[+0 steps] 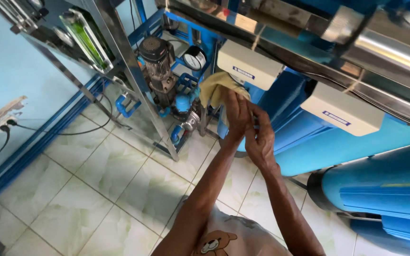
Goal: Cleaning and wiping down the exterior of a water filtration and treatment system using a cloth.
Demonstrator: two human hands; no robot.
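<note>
My left hand (236, 113) grips a crumpled yellow cloth (213, 86) and presses it against the top of a blue cylindrical tank (288, 111), just under a white control box (248, 69). My right hand (261, 140) lies right beside it with its back toward me. Its fingers reach up behind the left hand, against the tank. I cannot tell whether the right hand holds anything, as its fingertips are hidden.
A grey pump motor (157, 61) with a pressure gauge (195, 59) and blue pipes stands to the left in a steel frame (134, 71). More blue tanks (380, 189) lie at the right under a steel shelf (357, 52). The floor is pale green tile (96, 175), with cables along the wall.
</note>
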